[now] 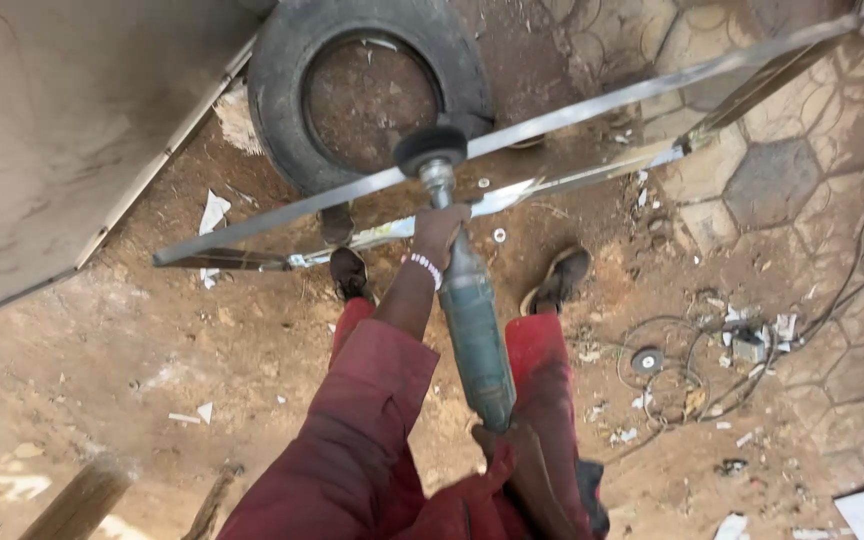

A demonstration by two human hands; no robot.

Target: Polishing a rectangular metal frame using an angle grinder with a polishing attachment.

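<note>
My left hand [438,234] grips the front neck of a long green-bodied grinder [474,330], just behind its black round disc [430,148]. A white bead bracelet sits on that wrist. The disc presses against a long shiny metal bar [592,105] that runs slantwise from lower left to upper right. A second, shinier bar [572,182] lies just below it. My right hand [514,455] closes around the grinder's rear end, close to my body and partly hidden by my red sleeves. Both my shoes [350,272] stand on the dirt under the bars.
An old black tyre [282,95] lies on the ground behind the bars. A large grey metal sheet [52,150] fills the upper left. Tangled cables and a loose disc [647,360] lie to the right, by hexagonal paving stones [772,180]. Paper scraps dot the dirt.
</note>
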